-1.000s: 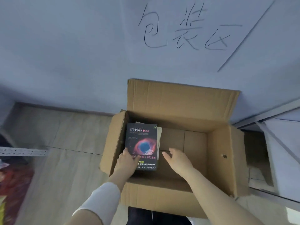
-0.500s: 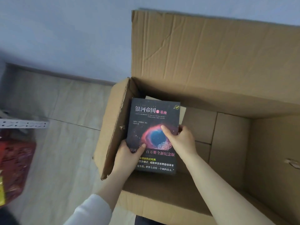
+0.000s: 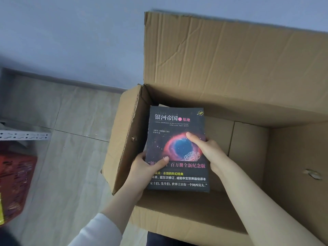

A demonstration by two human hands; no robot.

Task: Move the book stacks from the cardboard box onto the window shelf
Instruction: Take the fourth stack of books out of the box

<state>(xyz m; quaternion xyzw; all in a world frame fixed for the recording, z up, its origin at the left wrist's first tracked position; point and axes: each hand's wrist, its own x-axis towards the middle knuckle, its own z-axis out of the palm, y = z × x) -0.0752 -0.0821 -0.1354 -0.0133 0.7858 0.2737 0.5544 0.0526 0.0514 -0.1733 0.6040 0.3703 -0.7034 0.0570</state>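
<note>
Book stack (image 3: pixel 177 148) (nebula cover up) now clasped by fingers (image 3: pixel 194 138) of left hand (image 3: pixel 144 168) and right hand (image 3: pixel 208 150), earlier only left.

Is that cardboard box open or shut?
Open. The box has its flaps spread, and a book shows inside.

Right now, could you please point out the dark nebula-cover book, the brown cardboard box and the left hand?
dark nebula-cover book (image 3: pixel 175 146): head view, nebula picture on cover.
brown cardboard box (image 3: pixel 230 59): head view, raised back flap.
left hand (image 3: pixel 142 169): head view, back of hand.
</note>
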